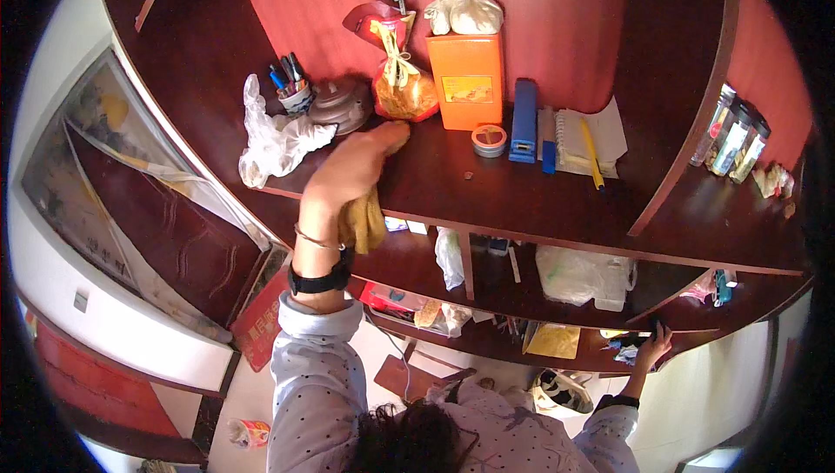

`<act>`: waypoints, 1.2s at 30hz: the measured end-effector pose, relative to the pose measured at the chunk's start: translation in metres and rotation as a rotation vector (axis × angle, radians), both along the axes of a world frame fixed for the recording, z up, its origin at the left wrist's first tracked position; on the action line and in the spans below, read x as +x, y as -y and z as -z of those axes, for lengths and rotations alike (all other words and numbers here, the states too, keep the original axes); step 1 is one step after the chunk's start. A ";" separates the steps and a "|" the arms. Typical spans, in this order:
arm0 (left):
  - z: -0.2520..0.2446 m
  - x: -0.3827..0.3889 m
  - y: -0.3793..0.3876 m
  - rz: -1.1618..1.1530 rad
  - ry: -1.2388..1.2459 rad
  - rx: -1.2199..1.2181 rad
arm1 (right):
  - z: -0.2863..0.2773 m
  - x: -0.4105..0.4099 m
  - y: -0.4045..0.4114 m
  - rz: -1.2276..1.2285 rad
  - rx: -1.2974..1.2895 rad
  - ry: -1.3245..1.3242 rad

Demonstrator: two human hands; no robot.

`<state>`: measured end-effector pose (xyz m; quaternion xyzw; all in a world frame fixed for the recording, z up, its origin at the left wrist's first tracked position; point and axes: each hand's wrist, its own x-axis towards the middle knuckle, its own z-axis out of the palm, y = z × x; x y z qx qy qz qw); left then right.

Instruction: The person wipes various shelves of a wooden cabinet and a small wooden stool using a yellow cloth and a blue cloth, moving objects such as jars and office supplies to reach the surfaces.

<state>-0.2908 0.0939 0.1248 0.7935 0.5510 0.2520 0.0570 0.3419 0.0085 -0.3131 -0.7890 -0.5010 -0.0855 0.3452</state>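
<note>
My left hand reaches over the upper shelf of a dark wooden cabinet, its fingers at the foot of a clear and red bag of orange-brown food. A mustard-coloured cloth hangs beneath my palm, seemingly held in this hand. To the left of the hand lie a crumpled white plastic bag, a dark lidded pot and a cup of pens. My right hand is at the edge of a lower shelf on the right, beside small dark and blue items; its grip is unclear.
An orange box topped by tied bags stands at the back, near a round tin, a blue stapler, a notebook and a yellow pen. Jars stand far right. A tote bag is below.
</note>
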 end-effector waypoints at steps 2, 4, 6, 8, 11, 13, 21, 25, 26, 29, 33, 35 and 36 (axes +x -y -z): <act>0.005 0.010 -0.002 0.165 -0.176 0.133 | 0.000 -0.002 -0.003 0.005 -0.005 0.035; 0.009 0.028 0.001 0.147 -0.234 0.177 | 0.003 0.003 -0.003 0.015 -0.005 0.074; 0.011 0.036 0.007 0.141 -0.285 0.243 | 0.009 0.009 -0.005 -0.009 0.040 0.029; 0.011 0.042 0.015 0.159 -0.271 0.244 | 0.013 0.009 -0.005 0.002 0.046 0.033; 0.012 0.060 0.031 0.229 -0.245 0.267 | 0.009 0.005 -0.009 0.010 0.057 0.042; 0.008 0.079 0.048 0.208 -0.269 0.322 | 0.005 0.007 -0.002 -0.004 0.067 0.060; 0.017 0.092 0.072 0.253 -0.178 0.352 | 0.003 0.010 0.011 0.046 -0.050 -0.009; 0.016 0.086 0.070 0.230 -0.083 0.288 | -0.032 -0.016 -0.003 -0.125 0.170 -0.006; 0.012 0.088 0.073 0.205 -0.080 0.313 | -0.022 -0.008 -0.002 -0.051 0.156 0.181; 0.019 0.097 0.065 0.146 -0.080 0.336 | -0.033 -0.022 -0.002 0.018 -0.010 -0.083; 0.019 0.099 0.066 0.168 -0.108 0.341 | -0.033 -0.029 -0.004 0.088 -0.022 0.042; 0.021 0.101 0.066 0.171 -0.108 0.334 | -0.044 -0.039 0.002 0.052 -0.015 0.025; 0.021 0.101 0.068 0.161 -0.116 0.333 | -0.046 -0.043 0.006 0.032 0.004 -0.017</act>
